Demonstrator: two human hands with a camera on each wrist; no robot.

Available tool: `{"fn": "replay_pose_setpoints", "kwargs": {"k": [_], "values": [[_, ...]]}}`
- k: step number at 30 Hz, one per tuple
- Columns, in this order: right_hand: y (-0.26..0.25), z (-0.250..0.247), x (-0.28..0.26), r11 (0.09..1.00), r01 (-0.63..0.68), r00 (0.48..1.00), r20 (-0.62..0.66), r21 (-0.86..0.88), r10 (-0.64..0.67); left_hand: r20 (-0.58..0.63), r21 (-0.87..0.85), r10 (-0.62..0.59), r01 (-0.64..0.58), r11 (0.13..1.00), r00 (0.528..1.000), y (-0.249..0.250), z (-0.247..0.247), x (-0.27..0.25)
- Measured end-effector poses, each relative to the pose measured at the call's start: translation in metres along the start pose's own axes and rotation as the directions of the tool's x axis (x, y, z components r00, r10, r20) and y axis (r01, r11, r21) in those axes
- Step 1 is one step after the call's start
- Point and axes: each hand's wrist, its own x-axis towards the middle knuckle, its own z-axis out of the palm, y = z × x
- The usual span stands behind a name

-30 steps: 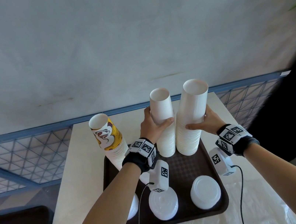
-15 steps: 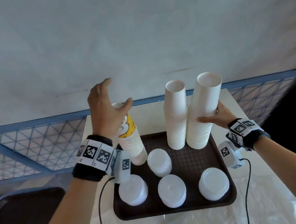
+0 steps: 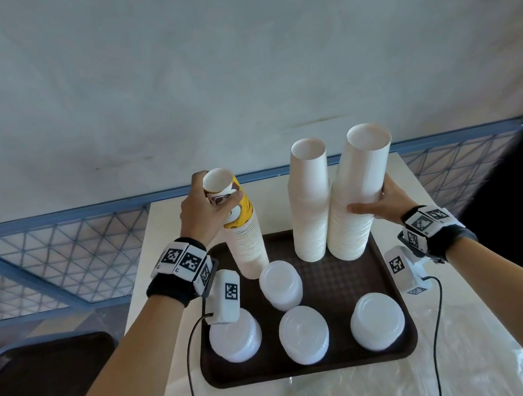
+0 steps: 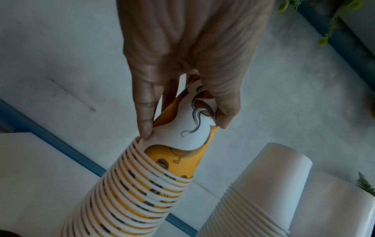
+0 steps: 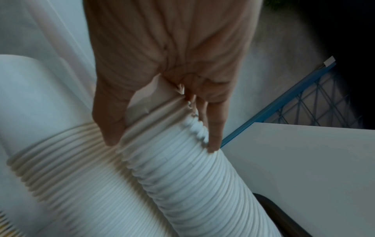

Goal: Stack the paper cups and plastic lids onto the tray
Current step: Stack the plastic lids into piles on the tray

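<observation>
**Both hands on the cup stacks, tray loaded**

The left hand (image 3: 202, 214) is wrapped around the top of the printed cup stack (image 3: 246, 238), thumb on the near side and fingers (image 4: 144, 112) curled over the far side of the uppermost yellow-and-white cup, right up by its rim. That stack leans a little away from the hand, toward the middle of the tray, with its base on the tray's far corner just below the left wrist.

Over on the other side, the right hand (image 3: 383, 203) grips the tall white cup stack (image 3: 357, 196) about halfway up, thumb (image 5: 110, 121) across the near face and fingers round the back, pressed into the ribbed rims. This stack tilts toward the right hand. Between the two hands stands the second white cup stack (image 3: 311, 203), upright, its base touching the gripped white one, no hand on it.

All three stand on the far half of the dark brown tray (image 3: 330, 276). Nearer the person, below the wrists, sit four piles of white plastic lids: one lid pile (image 3: 281, 285) just beside the left wrist camera, then a row of three along the near edge, the left lid pile (image 3: 236, 338), the middle lid pile (image 3: 304, 334) and the right lid pile (image 3: 377, 320).

The tray rests on a white table (image 3: 168, 267). Clear plastic wrap (image 3: 380, 391) lies on the table, nearer the person than the tray.
</observation>
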Motion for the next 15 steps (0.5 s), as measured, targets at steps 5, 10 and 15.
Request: {"fn": "replay_pose_setpoints", "kwargs": {"k": [5, 10, 15], "values": [[0.001, 0.002, 0.001, 1.0, -0.001, 1.0, -0.016, 0.014, 0.001, 0.06, -0.055, 0.037, -0.033, 0.998, 0.998, 0.016, 0.022, 0.009], [0.003, 0.002, 0.001, 1.0, 0.01, 1.0, -0.019, 0.004, -0.009, 0.095, -0.082, 0.048, -0.04, 0.996, 0.994, 0.028, 0.041, 0.011], [0.004, 0.001, 0.0, 1.0, 0.01, 1.0, -0.021, -0.008, -0.01, 0.1, -0.098, 0.058, -0.048, 0.994, 0.993, 0.032, 0.048, 0.013]]}}
